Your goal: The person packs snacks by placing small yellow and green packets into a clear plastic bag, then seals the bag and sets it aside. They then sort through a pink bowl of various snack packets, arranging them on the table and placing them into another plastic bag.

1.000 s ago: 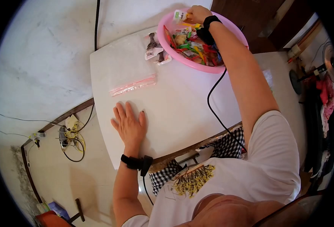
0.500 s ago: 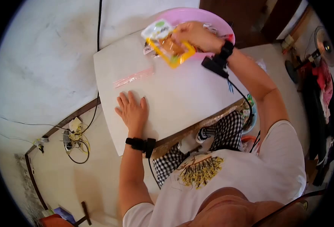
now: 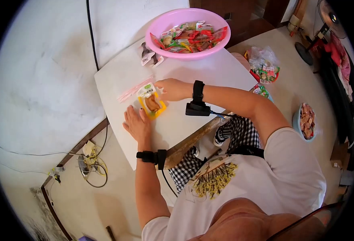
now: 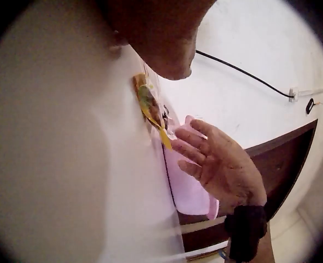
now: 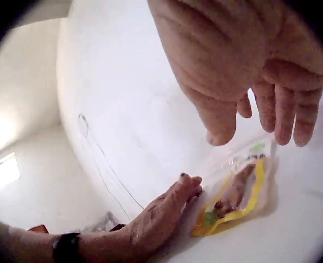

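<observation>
A yellow-edged clear packet with brown food inside (image 3: pixel 151 103) lies on the white table between the two hands. The left hand (image 3: pixel 138 125) rests flat on the table, its thumb beside the packet's lower left edge. Just right of the packet's top is the right hand (image 3: pixel 173 89), its fingers relaxed and holding nothing. In the right wrist view the right hand (image 5: pixel 249 71) hovers over the packet (image 5: pixel 235 192), fingers apart from it. Pink-striped clear plastic bags (image 3: pixel 133 89) lie under or against the packet's upper end; which, I cannot tell.
A pink basin (image 3: pixel 153 45) full of colourful packets stands at the table's far side. Dark-filled packets (image 3: pixel 147 55) lie at its left. On the floor to the right are bags of packets (image 3: pixel 265 64) and a blue basin (image 3: pixel 297 120). A black cable runs down the wall.
The right hand has brought the yellow-edged packet from the pink basin to the table near the left hand and let it go. The left hand has stayed on the table. The head view has shifted.
</observation>
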A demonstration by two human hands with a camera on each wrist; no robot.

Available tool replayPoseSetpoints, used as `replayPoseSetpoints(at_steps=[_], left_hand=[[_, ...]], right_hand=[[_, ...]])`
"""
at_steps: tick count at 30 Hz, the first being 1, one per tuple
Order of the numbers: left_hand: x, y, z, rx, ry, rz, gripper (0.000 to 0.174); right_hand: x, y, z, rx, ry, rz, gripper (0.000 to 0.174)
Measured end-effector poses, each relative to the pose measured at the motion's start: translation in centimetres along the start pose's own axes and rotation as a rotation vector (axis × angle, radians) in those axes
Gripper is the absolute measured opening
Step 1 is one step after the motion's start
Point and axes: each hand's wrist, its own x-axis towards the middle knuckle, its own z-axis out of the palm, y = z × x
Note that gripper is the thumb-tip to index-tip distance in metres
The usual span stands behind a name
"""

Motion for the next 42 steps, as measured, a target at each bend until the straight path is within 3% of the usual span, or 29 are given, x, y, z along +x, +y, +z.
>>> replayPoseSetpoints(at_steps=[5,8,12,14,16,18,22,25,28,31,34,37,42], left_hand=[[-0.5,1.6,-1.7,0.081,-0.033,0.052,0.065],[-0.6,1.3,-1.2,0.066,-0.035,0.051,0.065],[-0.4,0.9,-0.8,0.088,-0.025,0.051,0.063],[-0.4,1.0,-0.9,0.109,-0.034,0.054,0.063],[-0.4,1.0,-1.0,0.139,-0.046,0.053,0.061],[-0.3,1.2,-1.0,0.174,-0.046,0.048,0.058],[-0.4,1.1,-1.1,0.186,-0.039,0.065,0.057],[-0.3,0.6,-0.8,0.197,-0.032,0.082,0.057],[-0.2,0.7,-0.7,0.209,-0.030,0.087,0.057],[-0.2,0.8,-0.8,0.217,-0.029,0.085,0.056],[-0.2,1.0,-1.1,0.227,-0.023,0.093,0.055],[-0.3,1.0,-1.0,0.240,-0.015,0.099,0.054],[-0.2,1.1,-1.0,0.249,-0.002,0.108,0.052]], right_hand=[[-4.6,-2.3,-5.0,-0.102,0.036,-0.185,0.030],[-6.9,-2.7,-9.6,-0.121,-0.096,-0.100,0.027],[-8.1,0.6,-15.7,-0.174,0.011,-0.056,0.020],[-8.4,4.1,-18.3,-0.184,0.213,-0.083,0.017],[-8.9,5.9,-21.8,-0.231,0.259,0.103,0.017],[-9.3,8.8,-24.1,-0.343,0.378,0.168,0.020],[-9.4,13.5,-25.2,-0.644,0.414,0.253,0.028],[-8.4,15.4,-24.4,-0.785,0.318,0.288,0.033],[-7.5,14.7,-24.3,-0.805,0.260,0.248,0.036],[-6.3,13.6,-24.7,-0.707,0.131,0.320,0.034],[-4.4,17.3,-24.9,-0.468,0.081,0.268,0.026],[-2.7,15.2,-25.6,-0.038,0.112,0.434,0.020],[2.0,19.3,-27.2,0.122,0.193,0.346,0.017]])
